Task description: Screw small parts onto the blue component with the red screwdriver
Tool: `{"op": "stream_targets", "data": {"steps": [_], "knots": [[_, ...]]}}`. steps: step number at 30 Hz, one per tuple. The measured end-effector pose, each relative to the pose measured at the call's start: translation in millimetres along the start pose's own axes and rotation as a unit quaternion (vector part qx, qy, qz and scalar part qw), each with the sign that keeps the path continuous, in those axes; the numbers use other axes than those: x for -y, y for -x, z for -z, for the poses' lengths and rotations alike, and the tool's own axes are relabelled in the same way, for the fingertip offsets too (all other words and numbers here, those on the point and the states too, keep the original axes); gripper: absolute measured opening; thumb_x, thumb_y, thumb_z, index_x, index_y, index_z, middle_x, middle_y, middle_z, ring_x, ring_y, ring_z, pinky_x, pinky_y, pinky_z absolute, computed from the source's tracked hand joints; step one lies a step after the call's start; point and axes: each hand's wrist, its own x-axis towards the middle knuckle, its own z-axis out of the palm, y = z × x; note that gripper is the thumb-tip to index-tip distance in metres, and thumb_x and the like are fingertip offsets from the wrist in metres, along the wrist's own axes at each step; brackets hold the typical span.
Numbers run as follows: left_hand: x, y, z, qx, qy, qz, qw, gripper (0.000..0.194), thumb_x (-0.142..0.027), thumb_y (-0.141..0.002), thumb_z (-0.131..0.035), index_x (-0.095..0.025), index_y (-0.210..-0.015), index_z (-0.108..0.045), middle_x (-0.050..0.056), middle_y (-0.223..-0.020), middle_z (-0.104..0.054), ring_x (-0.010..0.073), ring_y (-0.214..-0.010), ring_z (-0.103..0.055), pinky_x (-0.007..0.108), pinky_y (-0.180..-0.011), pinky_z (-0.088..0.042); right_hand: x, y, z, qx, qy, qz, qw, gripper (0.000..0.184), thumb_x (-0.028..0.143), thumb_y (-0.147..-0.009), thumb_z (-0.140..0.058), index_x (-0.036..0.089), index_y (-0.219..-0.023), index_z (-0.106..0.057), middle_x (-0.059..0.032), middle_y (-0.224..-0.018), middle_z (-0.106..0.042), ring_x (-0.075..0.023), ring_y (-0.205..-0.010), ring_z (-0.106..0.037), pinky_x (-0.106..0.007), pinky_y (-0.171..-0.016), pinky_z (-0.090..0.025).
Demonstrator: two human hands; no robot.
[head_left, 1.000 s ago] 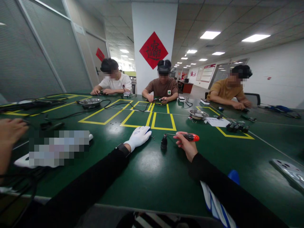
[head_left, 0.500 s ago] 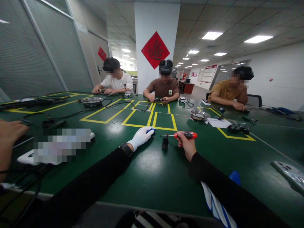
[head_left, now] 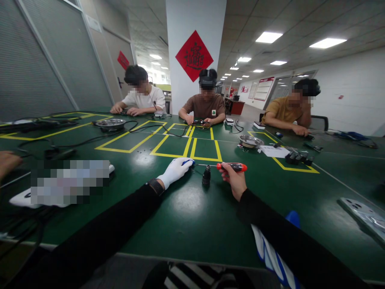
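Observation:
My right hand [head_left: 234, 182], bare, grips the red and black handle of a screwdriver [head_left: 236, 167]. The thin shaft points left, its tip close to the fingertips of my left hand [head_left: 176, 170]. That hand wears a white glove with blue fingertips, its fingers drawn together low over the table; whatever they pinch is hidden. Between my hands a small black cylindrical part [head_left: 206, 176] with a narrower top stands upright, just below the screwdriver shaft. A few tiny bits, perhaps screws, lie beside my left fingertips.
A white and blue glove [head_left: 272, 253] lies under my right forearm. A phone [head_left: 365, 218] is at right, a blurred-out white device [head_left: 21, 197] at left. Metal bowls [head_left: 251, 141], black blocks [head_left: 297, 158] and cables lie farther off on the green table [head_left: 180, 233]. Three people sit opposite.
The screwdriver tip has moved left, from above the black part to my left fingertips. The view has shifted slightly. Another person's hand at the left edge has drawn partly out of view.

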Motion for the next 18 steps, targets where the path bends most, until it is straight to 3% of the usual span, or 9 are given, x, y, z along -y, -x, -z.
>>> {"op": "stream_targets", "data": {"steps": [3,5,10,14,18], "knots": [[-4.7,0.2,2.6,-0.083,0.012,-0.035,0.996,0.035,-0.039,-0.088,-0.045,-0.021,-0.109,-0.067,0.003,-0.115,-0.067,0.0202,-0.108,-0.059,0.036,-0.106,-0.037,2.9,1.5,2.0,-0.004,-0.032,-0.011,0.999,0.029,0.042,-0.069,-0.073,0.015,-0.078,-0.067,-0.0008,-0.064,-0.066,-0.0067,-0.049,-0.053,-0.016,-0.041,-0.039],[-6.7,0.9,3.7,-0.106,0.008,-0.058,0.993,0.035,-0.035,-0.085,-0.050,-0.022,-0.115,-0.063,0.003,-0.123,-0.063,0.0203,-0.119,-0.053,0.039,-0.113,-0.027,5.7,3.0,2.7,-0.002,-0.054,-0.019,0.998,0.030,0.042,-0.068,-0.074,0.015,-0.078,-0.066,-0.0006,-0.063,-0.065,-0.0064,-0.048,-0.052,-0.016,-0.041,-0.038],[-7.3,3.4,0.5,-0.030,-0.021,-0.068,0.997,0.068,-0.045,-0.070,-0.069,-0.024,-0.132,-0.051,0.007,-0.146,-0.040,0.0277,-0.138,-0.030,0.045,-0.115,-0.022,14.1,7.5,2.4,-0.002,-0.099,-0.036,0.994,0.030,0.040,-0.066,-0.075,0.014,-0.075,-0.063,-0.0001,-0.060,-0.064,-0.0060,-0.046,-0.050,-0.016,-0.039,-0.037],[-9.4,4.5,-0.8,-0.029,-0.019,-0.057,0.998,0.042,-0.046,-0.077,-0.062,-0.023,-0.113,-0.066,0.007,-0.142,-0.045,0.0269,-0.137,-0.032,0.046,-0.116,-0.019,18.7,9.8,1.7,0.001,-0.123,-0.041,0.992,0.029,0.039,-0.066,-0.075,0.015,-0.074,-0.061,0.0010,-0.058,-0.063,-0.0061,-0.044,-0.049,-0.016,-0.038,-0.036],[-14.2,5.8,2.5,-0.016,0.055,-0.079,0.995,0.030,-0.038,-0.086,-0.050,-0.017,-0.094,-0.070,0.008,-0.136,-0.052,0.0236,-0.129,-0.043,0.040,-0.112,-0.030,18.3,9.9,1.5,0.006,-0.137,-0.044,0.990,0.028,0.039,-0.066,-0.074,0.017,-0.076,-0.060,0.0014,-0.059,-0.062,-0.0081,-0.048,-0.053,-0.018,-0.041,-0.037]]}}
